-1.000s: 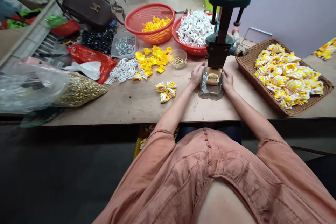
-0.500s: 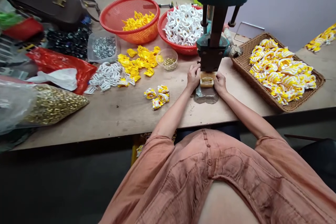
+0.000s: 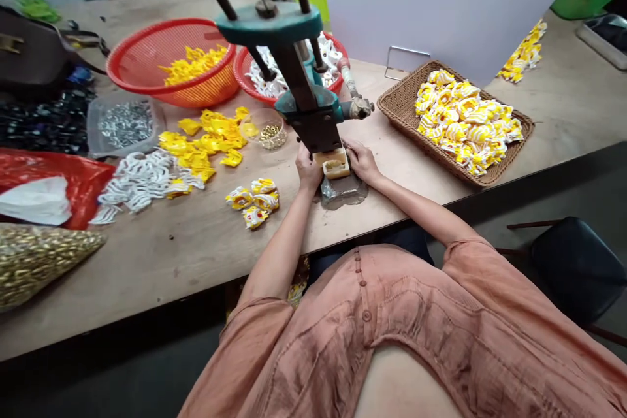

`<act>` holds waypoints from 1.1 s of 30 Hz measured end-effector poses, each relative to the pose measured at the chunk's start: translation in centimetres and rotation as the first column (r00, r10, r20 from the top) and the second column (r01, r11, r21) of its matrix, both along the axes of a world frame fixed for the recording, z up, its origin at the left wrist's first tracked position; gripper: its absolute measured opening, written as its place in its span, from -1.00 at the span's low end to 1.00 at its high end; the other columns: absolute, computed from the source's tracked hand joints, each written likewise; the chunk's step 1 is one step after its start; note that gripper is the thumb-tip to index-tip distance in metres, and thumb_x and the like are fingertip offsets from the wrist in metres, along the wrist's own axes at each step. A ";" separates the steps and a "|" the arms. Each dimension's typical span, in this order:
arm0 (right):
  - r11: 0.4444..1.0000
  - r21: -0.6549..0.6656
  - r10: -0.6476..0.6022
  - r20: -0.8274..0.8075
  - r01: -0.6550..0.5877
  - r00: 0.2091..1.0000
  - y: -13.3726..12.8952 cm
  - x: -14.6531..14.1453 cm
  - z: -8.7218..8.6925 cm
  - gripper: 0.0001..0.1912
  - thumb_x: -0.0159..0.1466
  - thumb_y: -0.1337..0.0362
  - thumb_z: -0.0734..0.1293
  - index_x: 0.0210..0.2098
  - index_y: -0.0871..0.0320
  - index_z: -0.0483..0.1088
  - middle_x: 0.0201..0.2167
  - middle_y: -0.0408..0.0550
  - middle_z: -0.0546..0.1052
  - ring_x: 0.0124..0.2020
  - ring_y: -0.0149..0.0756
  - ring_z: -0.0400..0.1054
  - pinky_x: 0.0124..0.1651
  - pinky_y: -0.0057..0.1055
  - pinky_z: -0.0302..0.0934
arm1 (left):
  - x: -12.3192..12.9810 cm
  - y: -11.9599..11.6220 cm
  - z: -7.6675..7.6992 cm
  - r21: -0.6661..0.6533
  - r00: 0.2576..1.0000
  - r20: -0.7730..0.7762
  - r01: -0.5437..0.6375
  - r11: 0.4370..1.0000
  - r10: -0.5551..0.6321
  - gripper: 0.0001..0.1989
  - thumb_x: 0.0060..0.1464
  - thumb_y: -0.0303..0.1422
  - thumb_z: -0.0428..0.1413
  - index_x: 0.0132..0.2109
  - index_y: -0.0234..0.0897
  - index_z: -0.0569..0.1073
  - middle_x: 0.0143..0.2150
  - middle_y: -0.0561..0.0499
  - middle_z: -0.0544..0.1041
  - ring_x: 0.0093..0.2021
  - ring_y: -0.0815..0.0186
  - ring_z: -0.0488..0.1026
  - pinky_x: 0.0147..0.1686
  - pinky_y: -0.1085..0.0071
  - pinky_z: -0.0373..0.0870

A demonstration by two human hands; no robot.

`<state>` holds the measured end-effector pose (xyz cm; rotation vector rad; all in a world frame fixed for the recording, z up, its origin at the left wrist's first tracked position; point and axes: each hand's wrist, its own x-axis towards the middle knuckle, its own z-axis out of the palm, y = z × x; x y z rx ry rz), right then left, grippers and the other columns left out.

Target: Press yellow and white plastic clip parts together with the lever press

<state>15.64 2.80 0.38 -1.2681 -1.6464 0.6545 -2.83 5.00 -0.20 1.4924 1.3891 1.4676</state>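
Beneath the head of a teal and dark metal press [image 3: 311, 95] sits a beige block [image 3: 337, 170] with a hollow, and something yellowish shows in it. My left hand [image 3: 308, 170] is curled in at the block's left side, its fingertips partly hidden by the press. On the other side my right hand [image 3: 362, 162] reaches behind the block's right edge, fingers stretched out and seemingly holding nothing. A plastic-wrapped base [image 3: 343, 192] juts out below the block. Several yellow and white striped pieces [image 3: 255, 199] lie left of my left forearm.
A wicker basket [image 3: 494, 175] of striped pieces stands at right. On the left are red baskets [image 3: 122, 88] of yellow and white parts, loose yellow pieces [image 3: 206, 137], white strips [image 3: 134, 179], a cup of brass rings [image 3: 269, 134] and a tub of metal bits [image 3: 125, 124]. A chair [image 3: 578, 268] stands right.
The view has swung right, so the table's contents appear shifted left. My right hand's fingers look straighter and a little farther from the block. My left hand stays beside it.
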 end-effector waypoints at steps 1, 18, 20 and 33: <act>0.999 0.048 0.001 0.075 -0.004 0.997 -0.4 1.5 1.4 -0.54 0.45 0.34 0.20 0.26 0.12 0.52 0.27 0.04 0.61 0.30 -0.16 0.48 0.47 -0.16 0.33 | -0.4 -0.6 0.4 -0.005 1.000 -0.013 -0.016 1.000 0.016 -0.87 0.22 -0.31 0.23 -0.25 -0.29 0.54 -0.18 -0.05 0.61 -0.02 0.18 0.54 0.17 0.22 0.52; 0.912 0.043 -0.325 0.684 0.409 0.653 0.6 25.8 14.9 -0.63 0.36 0.00 0.52 -0.19 0.23 0.62 -0.11 0.23 0.67 0.14 0.01 0.41 0.38 0.39 0.08 | -0.7 -13.9 9.3 0.170 0.995 0.097 -0.045 0.984 0.029 -0.68 0.35 -0.16 0.25 0.16 -0.12 0.67 0.06 -0.10 0.67 0.09 0.15 0.65 0.27 0.09 0.59; 0.918 0.186 -0.395 0.482 0.350 0.782 -0.5 24.8 14.9 -0.52 0.30 -0.14 0.53 -0.14 0.19 0.63 -0.12 0.13 0.65 -0.03 -0.15 0.47 0.27 0.15 0.30 | 0.8 -15.1 9.7 0.196 0.998 0.049 0.031 0.980 -0.041 -0.70 0.36 -0.20 0.25 0.16 -0.07 0.68 0.03 -0.08 0.67 0.07 0.16 0.66 0.22 0.13 0.63; 0.960 0.033 0.280 -0.160 -0.279 0.946 -13.2 3.3 6.3 -0.52 0.35 -0.17 0.49 0.06 0.00 0.69 -0.16 -0.02 0.60 -0.14 -0.23 0.53 -0.03 -0.25 0.51 | 3.2 -17.3 1.6 0.006 0.968 0.208 0.141 0.990 -0.139 -0.51 0.24 -0.09 0.36 0.22 -0.18 0.60 0.17 -0.17 0.62 0.16 0.12 0.66 0.13 0.25 0.69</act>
